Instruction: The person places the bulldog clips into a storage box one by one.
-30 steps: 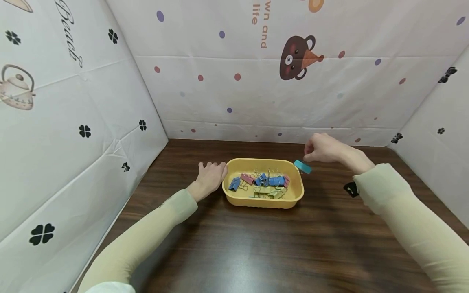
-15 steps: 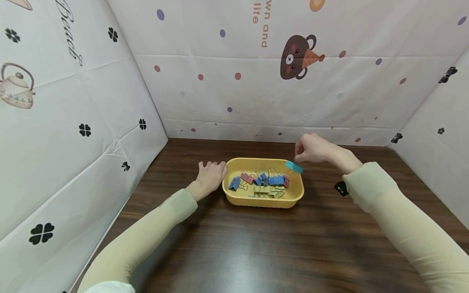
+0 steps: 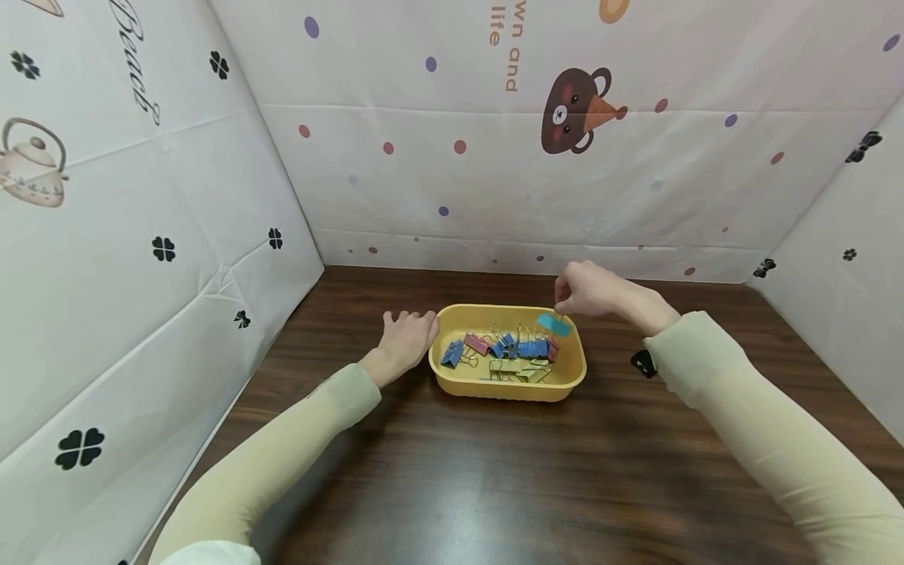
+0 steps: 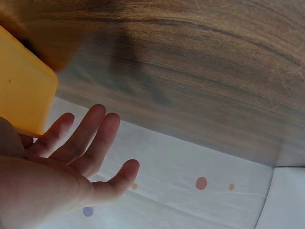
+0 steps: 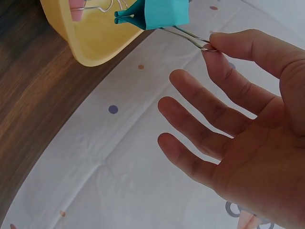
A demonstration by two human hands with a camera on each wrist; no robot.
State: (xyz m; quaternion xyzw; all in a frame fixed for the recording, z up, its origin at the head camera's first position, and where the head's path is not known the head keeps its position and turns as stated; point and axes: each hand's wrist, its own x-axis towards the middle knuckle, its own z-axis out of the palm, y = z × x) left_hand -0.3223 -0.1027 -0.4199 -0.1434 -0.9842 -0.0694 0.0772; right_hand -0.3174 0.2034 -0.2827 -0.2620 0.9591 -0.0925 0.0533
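My right hand (image 3: 593, 289) pinches the wire handles of a turquoise binder clip (image 5: 167, 12) between thumb and forefinger, its other fingers loosely spread in the right wrist view. The clip (image 3: 555, 325) hangs at the right end of a yellow bin (image 3: 503, 388), inside its rim in the head view. In the bin lie several blue (image 3: 533, 348), pink (image 3: 476, 344) and yellow-green (image 3: 505, 366) binder clips. My left hand (image 3: 405, 342) rests at the bin's left rim. Its fingers (image 4: 97, 129) are spread and relaxed beside the bin wall (image 4: 24, 86).
A dark wood-grain table (image 3: 452, 471) lies under the bin. White printed sheets form the back wall (image 3: 395, 180), the left wall (image 3: 198, 314) and the right wall (image 3: 847, 314). A black item (image 3: 643, 363) sits at the right cuff.
My right hand has moved left with the turquoise binder clip, carrying it from beyond the bin's right rim to over the inside. The left hand and the bin have stayed put.
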